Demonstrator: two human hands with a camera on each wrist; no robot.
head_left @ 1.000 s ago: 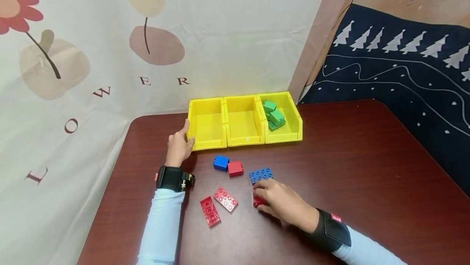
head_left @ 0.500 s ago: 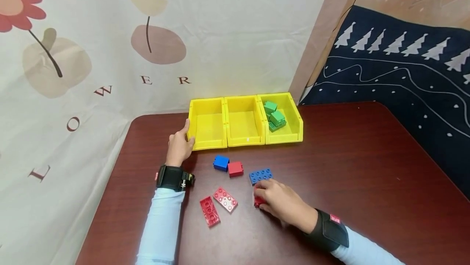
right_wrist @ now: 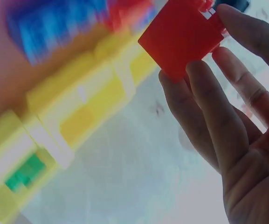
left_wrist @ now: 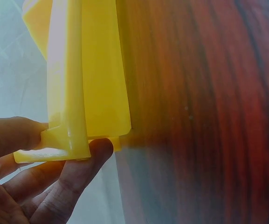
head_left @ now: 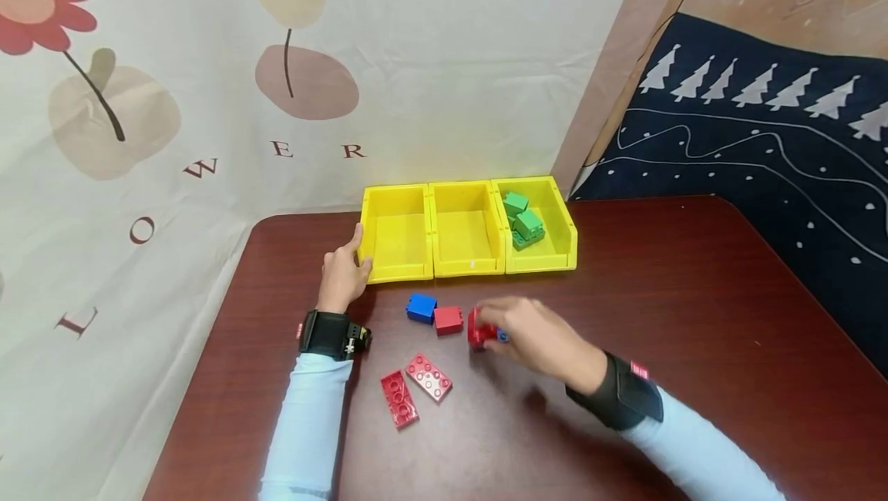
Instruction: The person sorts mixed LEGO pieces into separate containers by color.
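My left hand (head_left: 341, 277) grips the near left corner of the leftmost yellow bin (head_left: 398, 276). In the left wrist view its thumb and fingers pinch the wall of that bin (left_wrist: 101, 70). Raised over the table, my right hand (head_left: 544, 335) holds a red toy brick (head_left: 476, 330) by its fingertips. The right wrist view shows the flat face of this red brick (right_wrist: 181, 39) between thumb and fingers. A blue studded brick (head_left: 502, 336) lies mostly hidden behind the right hand. To the left sit a small blue brick (head_left: 421, 308) and a red brick (head_left: 448, 321), side by side.
Nearer the person lie a studded red brick (head_left: 428, 377) and an upturned red brick (head_left: 399, 399). The middle yellow bin (head_left: 466, 263) stands beside the left one. The right yellow bin (head_left: 544, 260) contains several green bricks (head_left: 529, 225). A fabric backdrop rises behind the table.
My right hand has lifted the red brick off the table and moved it away from the person, over by the blue studded brick. The left hand stays on the bin.
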